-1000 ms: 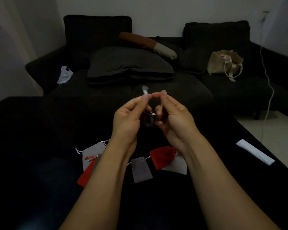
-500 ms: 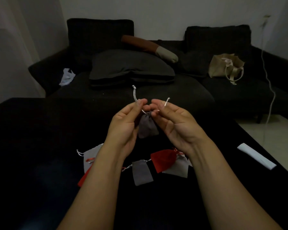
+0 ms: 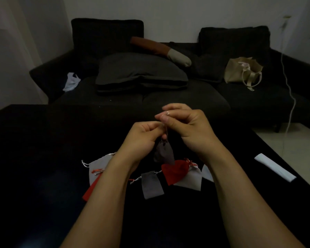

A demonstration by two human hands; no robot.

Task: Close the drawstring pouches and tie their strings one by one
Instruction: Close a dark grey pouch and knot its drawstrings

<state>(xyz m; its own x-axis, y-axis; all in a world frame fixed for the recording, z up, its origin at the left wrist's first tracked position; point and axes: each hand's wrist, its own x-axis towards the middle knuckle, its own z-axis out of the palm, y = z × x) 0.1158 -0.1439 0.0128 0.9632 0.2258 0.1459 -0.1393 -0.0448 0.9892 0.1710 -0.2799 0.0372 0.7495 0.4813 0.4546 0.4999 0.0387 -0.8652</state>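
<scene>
We hold a dark grey pouch (image 3: pixel 164 152) in the air above the desk (image 3: pixel 43 158), and it hangs straight down from its strings (image 3: pixel 166 130), its long axis near vertical and its gathered neck uppermost. The strings run up from the neck into the gap between our two hands, so the pouch lies below both hands and roughly midway between them.

Our left hand (image 3: pixel 141 136) has its fingers curled and pinches the string just beside the neck, on the left of it. Our right hand (image 3: pixel 183 122) sits a little higher and farther from us, thumb and forefinger pinching the upper run of string, with a white end showing at the fingertips. We judge the left hand to be the nearer one to the pouch's mouth, so it would steady the neck while the right works the free ends into a knot.

On the desk beneath, other pouches wait: a red pouch (image 3: pixel 175 171) directly under the hanging one, a grey pouch (image 3: pixel 151 184) just left of it, and a pale pouch (image 3: pixel 98 167) partly behind our left wrist.
</scene>
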